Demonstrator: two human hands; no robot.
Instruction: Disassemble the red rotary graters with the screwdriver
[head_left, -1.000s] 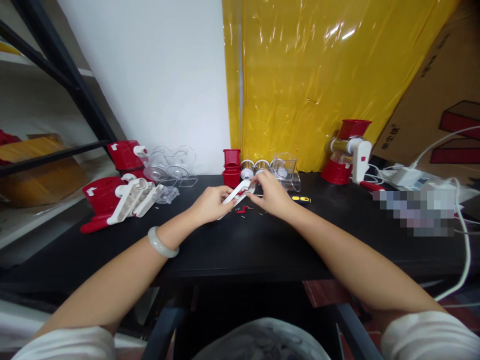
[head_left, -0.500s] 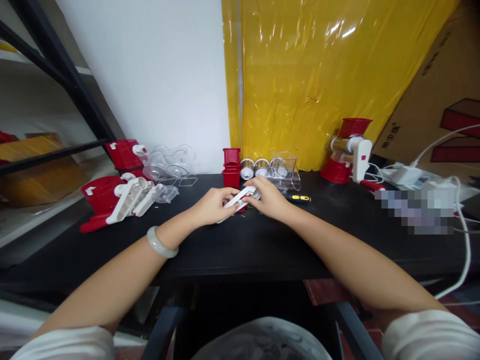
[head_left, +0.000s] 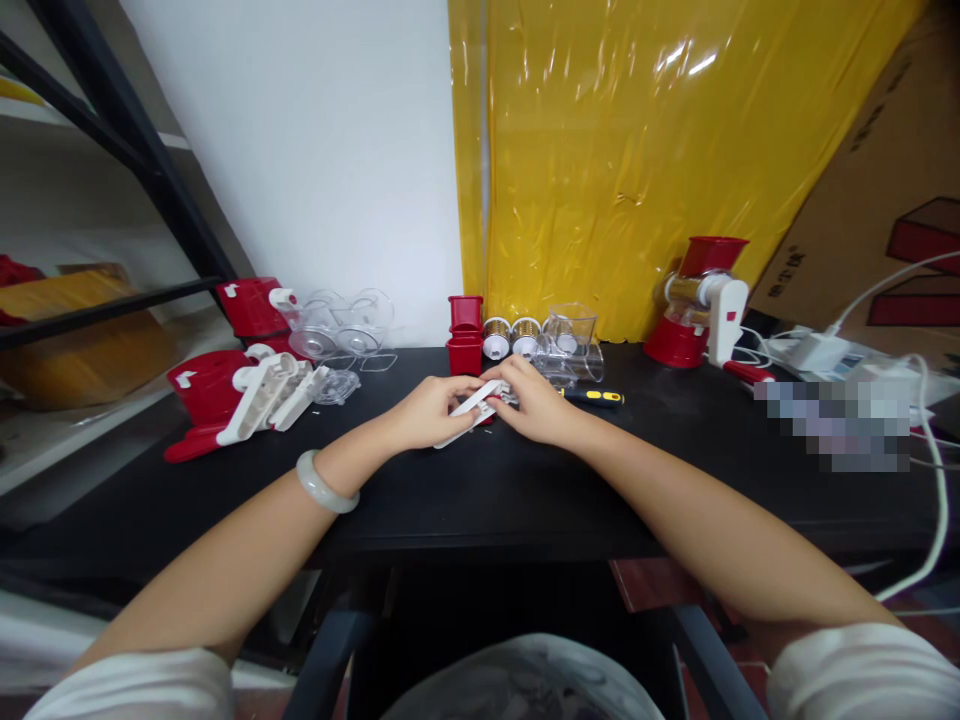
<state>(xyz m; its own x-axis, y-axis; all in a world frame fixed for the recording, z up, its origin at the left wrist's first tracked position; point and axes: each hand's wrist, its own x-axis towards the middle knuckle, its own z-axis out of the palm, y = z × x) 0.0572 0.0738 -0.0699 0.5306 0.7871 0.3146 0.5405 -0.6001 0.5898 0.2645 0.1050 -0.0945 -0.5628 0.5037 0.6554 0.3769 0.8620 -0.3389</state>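
Both hands meet over the middle of the black table, around a white plastic part (head_left: 463, 418) that slants up to the right. My left hand (head_left: 433, 410) grips its left side, a bracelet on that wrist. On its upper right end my right hand (head_left: 529, 402) is closed, fingers partly hiding it. A bit of red shows beneath the part, between the hands. Just behind stand stacked red containers (head_left: 465, 340) and white-ended metal drums (head_left: 496, 339). A black and yellow screwdriver handle (head_left: 600, 398) lies right of my right hand.
At the left are red bases (head_left: 201, 388) with white arms and clear plastic pieces (head_left: 341, 330). An assembled red and white grinder (head_left: 675, 335) stands at the back right, near cables and a white adapter (head_left: 816, 350). The black table's front edge (head_left: 487, 548) is close to my body.
The white part has tilted slightly and lies a little lower between my hands. My right hand's fingers have shifted on it, and more of the screwdriver shows.
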